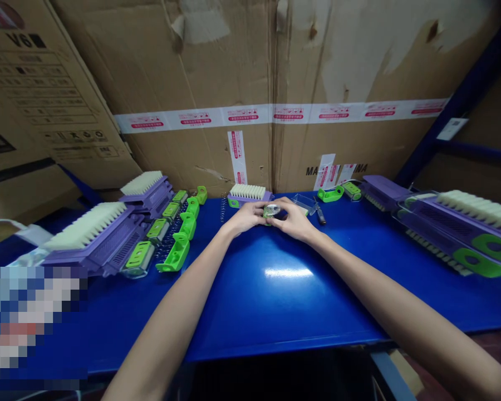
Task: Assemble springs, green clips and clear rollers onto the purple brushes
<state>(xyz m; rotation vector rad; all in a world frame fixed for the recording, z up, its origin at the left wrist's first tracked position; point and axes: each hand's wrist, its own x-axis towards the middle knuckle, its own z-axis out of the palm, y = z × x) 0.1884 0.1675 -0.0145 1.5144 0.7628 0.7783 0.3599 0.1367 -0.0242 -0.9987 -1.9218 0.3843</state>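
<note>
Pinching a small green part (268,215) with a silver coil (273,209) toward the desk's (242,317) far edge, the left hand (247,218) and right hand (294,219) meet around it. The step seems fine coil work, likely calling next for steady pressure. Beyond sits a purple brush (248,193); green brackets (177,255) lie nearer the left edge.

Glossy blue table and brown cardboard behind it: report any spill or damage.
The brown cardboard looks damaged: its upper part shows pale, seemingly torn patches and dark, puncture-like spots. The glossy blue table shows no spill; the bright white patch looks like reflected light.
</note>
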